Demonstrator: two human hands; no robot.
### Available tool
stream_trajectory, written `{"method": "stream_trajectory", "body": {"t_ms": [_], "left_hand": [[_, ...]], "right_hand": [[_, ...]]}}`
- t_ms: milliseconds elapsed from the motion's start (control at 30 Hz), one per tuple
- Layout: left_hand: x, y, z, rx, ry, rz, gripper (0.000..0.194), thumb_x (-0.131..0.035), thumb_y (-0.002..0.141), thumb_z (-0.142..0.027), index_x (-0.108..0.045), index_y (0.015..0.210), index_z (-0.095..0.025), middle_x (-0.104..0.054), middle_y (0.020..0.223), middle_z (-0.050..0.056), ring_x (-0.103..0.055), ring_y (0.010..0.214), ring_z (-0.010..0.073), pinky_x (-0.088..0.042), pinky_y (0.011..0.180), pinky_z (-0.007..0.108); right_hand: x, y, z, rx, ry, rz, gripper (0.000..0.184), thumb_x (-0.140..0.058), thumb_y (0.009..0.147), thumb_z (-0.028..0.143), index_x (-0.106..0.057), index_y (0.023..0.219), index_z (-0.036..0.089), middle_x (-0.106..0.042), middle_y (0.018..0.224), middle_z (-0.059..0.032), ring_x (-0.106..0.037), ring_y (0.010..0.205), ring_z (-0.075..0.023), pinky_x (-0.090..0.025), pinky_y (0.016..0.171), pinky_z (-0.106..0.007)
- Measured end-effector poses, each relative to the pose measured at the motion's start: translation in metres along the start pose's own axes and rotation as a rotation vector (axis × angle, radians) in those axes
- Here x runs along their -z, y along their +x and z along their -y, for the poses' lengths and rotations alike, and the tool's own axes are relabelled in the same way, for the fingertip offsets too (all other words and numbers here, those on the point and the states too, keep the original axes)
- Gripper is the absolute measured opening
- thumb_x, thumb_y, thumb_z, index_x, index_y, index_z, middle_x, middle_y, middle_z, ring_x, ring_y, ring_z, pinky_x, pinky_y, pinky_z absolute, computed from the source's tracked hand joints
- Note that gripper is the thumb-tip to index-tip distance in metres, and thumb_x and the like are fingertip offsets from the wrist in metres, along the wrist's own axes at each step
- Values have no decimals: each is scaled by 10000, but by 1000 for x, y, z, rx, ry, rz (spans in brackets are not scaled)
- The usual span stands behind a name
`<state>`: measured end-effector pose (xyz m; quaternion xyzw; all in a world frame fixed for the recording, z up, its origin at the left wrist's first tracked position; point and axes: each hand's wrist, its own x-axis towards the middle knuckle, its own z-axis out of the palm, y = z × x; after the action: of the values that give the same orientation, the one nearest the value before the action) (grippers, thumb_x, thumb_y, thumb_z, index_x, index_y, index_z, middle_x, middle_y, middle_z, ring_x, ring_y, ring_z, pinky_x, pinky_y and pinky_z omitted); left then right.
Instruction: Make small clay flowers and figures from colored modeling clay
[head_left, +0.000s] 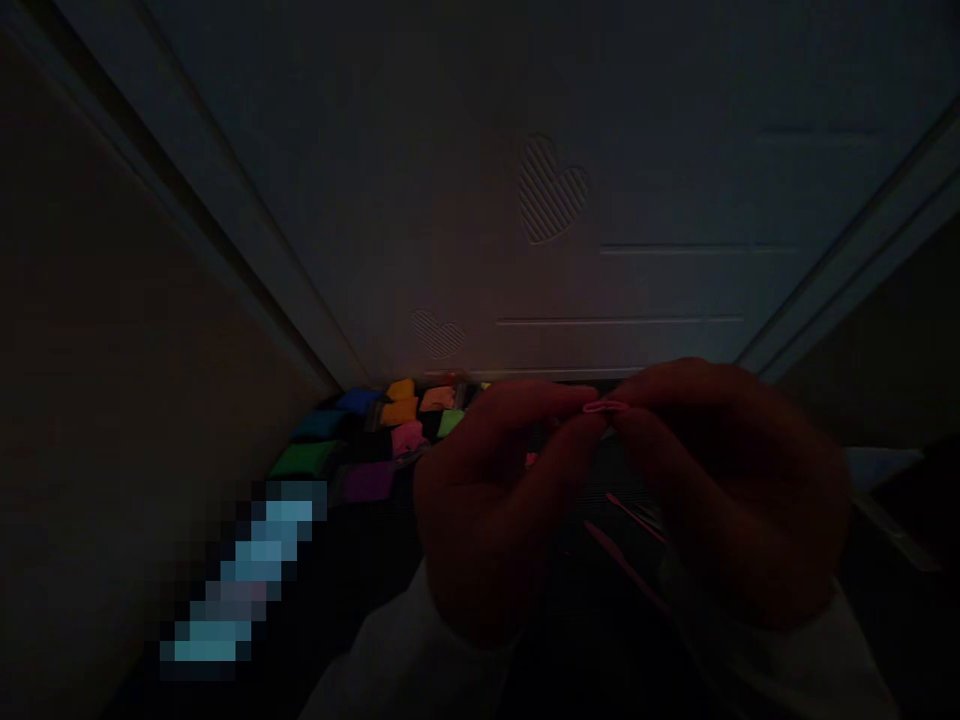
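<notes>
Close together in front of me, both hands pinch a small, thin pink piece of clay (604, 407), bent into a flat narrow loop. My left hand (499, 500) grips its left end between thumb and forefinger. At the other end, my right hand (739, 490) does the same with its thumb and fingertips. Below them on the dark surface lie two slim pink modelling tools, one with a blade-like end (615, 550) and a thinner one (634, 515). A tiny pink bit (531, 459) shows beside my left hand. The light is very dim.
Several packets of coloured clay sit at the back left, among them green (306, 459), purple (367, 481) and orange (400, 410). A glowing, pixelated screen (244, 580) lies at the left. A pale panel with embossed hearts (551, 190) rises behind. Some pale item (885, 465) is at the right.
</notes>
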<state>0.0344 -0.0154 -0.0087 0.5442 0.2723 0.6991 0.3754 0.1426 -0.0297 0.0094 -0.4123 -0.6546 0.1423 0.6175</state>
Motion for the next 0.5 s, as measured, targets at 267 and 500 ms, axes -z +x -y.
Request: {"method": "stream_trajectory", "body": {"t_ms": [267,500], "left_hand": [[0,-2,2,-58,6,-22,218,-596,687,-120,-632,831,-280,-635,804,-49,-574,749,83,-473,684,211],[0,-2,0,-139,99,-7,220,-591,689,-116,-634,851,-258,-631,822,-39,-573,779,95,-466,716,232]], "right_hand": [[-3,-1,1,40,-14,-49,130,-588,699,166,-602,805,239,-620,732,20,-574,638,-119,-502,618,-266],[-1,0,0,67,-11,-30,147,-588,702,171,-605,823,252,-630,755,18,-590,680,-136,-502,616,-277]]}}
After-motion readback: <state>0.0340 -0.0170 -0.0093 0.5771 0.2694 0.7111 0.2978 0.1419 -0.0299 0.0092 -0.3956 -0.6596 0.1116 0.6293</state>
